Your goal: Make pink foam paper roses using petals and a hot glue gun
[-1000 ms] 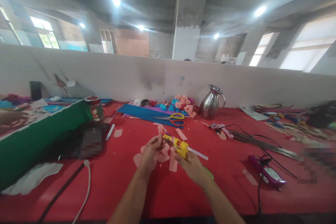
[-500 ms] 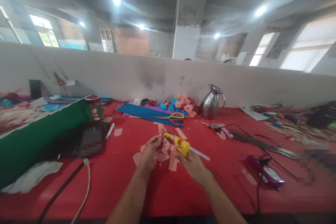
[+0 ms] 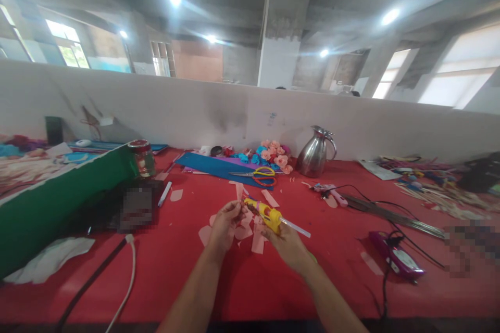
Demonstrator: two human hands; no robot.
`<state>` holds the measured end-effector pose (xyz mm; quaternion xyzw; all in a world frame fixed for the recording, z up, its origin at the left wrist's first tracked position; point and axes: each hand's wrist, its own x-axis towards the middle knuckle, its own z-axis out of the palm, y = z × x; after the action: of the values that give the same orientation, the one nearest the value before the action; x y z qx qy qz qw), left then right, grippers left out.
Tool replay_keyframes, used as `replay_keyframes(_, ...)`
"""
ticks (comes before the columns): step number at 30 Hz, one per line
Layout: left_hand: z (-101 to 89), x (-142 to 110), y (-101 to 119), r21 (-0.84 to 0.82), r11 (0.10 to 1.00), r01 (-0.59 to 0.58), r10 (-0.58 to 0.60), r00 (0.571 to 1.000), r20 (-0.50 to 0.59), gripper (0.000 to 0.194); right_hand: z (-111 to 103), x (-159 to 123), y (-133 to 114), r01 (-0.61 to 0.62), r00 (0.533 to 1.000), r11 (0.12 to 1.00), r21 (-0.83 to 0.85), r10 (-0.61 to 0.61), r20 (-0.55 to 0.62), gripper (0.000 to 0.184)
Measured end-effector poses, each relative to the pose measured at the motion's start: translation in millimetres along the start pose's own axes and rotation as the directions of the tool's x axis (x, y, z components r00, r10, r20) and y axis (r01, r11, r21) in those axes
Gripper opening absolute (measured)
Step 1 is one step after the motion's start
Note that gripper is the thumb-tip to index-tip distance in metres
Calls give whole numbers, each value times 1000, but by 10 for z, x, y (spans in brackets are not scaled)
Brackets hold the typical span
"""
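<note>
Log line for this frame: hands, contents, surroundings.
left hand: pinching pink paper strip | right hand: gripping yellow plastic glue gun, pointed toward left hand | nearby: pink paper pieces, yellow-and-red-handled metal scissors

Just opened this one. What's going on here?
A person works with bare hands over a red table. The right hand holds a yellow glue gun, a clear glue stick sticking out behind, its nozzle close to the left hand, which pinches a pink strip. Loose pink pieces lie beneath. Farther back, scissors lie across a blue sheet, near pink and blue flowers.
</note>
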<state>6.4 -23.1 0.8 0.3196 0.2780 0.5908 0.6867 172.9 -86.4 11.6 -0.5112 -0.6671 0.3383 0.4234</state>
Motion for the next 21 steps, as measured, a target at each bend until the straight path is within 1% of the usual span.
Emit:
replay_keyframes(5, 7, -9, 4, -10, 1000, 11, -12, 1000, -12, 19, 3, -6, -51, -7, 999, 1000, -10, 7, -32, 35)
replay_keyframes(8, -7, 1, -30, -9, 1000, -21, 21, 999, -39, 21, -16, -8, -92, -8, 999, 1000, -12, 7, -53, 33)
replay_keyframes(11, -32, 16, -77, 131, 987, -91, 97, 995, -38, 21, -92, 17, -38, 8, 993, 999, -35, -12, -121, 29)
replay_keyframes(12, -39, 20, -88, 197, 974, -112, 122, 992, -36, 22, -137, 31, 11, 16, 986, 998, -60, -26, -163, 28)
replay_keyframes(14, -44, 28, -100, 303, 939, -160, 177, 984, -29, 21, -258, 65, 151, 28, 968, 986, -164, -68, -241, 25)
replay_keyframes(15, -42, 30, -100, 337, 923, -186, 206, 978, -26, 20, -331, 82, 236, 35, 962, 969, -245, -100, -256, 25)
replay_keyframes(16, -38, 32, -97, 359, 909, -210, 232, 973, -18, 18, -409, 98, 323, 22, 963, 935, -353, -115, -245, 25)
replay_keyframes(17, -32, 32, -92, 371, 900, -231, 251, 968, -6, 17, -490, 113, 411, -9, 972, 894, -448, -97, -213, 26)
replay_keyframes(19, -17, 29, -78, 374, 892, -254, 267, 963, 18, 17, -646, 140, 574, -157, 971, 776, -611, 6, -241, 27)
replay_keyframes(21, -6, 25, -64, 372, 889, -267, 275, 961, 33, 18, -781, 163, 712, -278, 956, 642, -714, 110, -273, 29)
